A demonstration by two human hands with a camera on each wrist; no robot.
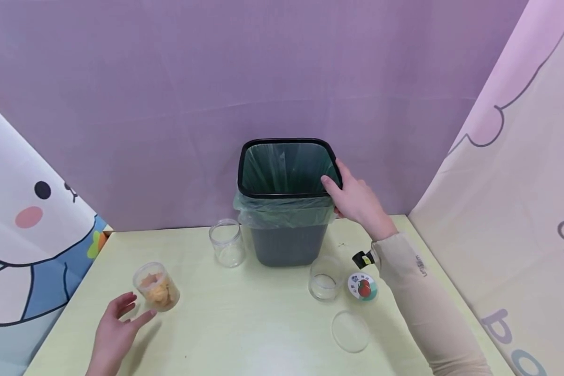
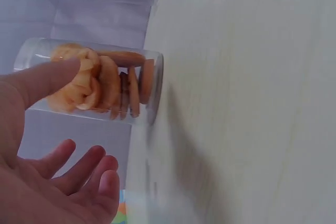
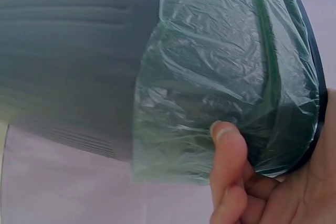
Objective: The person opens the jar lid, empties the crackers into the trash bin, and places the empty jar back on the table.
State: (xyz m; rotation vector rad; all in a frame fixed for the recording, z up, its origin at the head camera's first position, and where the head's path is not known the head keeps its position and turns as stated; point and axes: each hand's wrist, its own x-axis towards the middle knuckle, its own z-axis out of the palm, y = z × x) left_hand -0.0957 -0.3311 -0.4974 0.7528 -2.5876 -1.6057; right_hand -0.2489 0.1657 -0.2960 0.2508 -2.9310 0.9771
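A grey trash bin [image 1: 289, 245] with a black rim and a green plastic liner [image 3: 210, 66] folded over its top stands at the back of the table. My right hand [image 1: 357, 198] grips its right rim, thumb over the inner side and fingers outside against the liner. At the left, my left hand [image 1: 117, 324] is beside a clear jar [image 1: 157, 287] of orange, cookie-like snacks [image 2: 89, 82]. Its fingers are spread and loosely bent around the near side. In the left wrist view the thumb overlaps the jar; whether it touches, I cannot tell.
An uncovered clear jar [image 1: 227, 245] stands left of the bin, another clear jar [image 1: 324, 282] to its front right. Near my right forearm lie a round lid [image 1: 362, 286] with a tomato-like picture and a clear ring-like lid [image 1: 350, 331]. A purple cloth [image 1: 169, 104] hangs behind the table.
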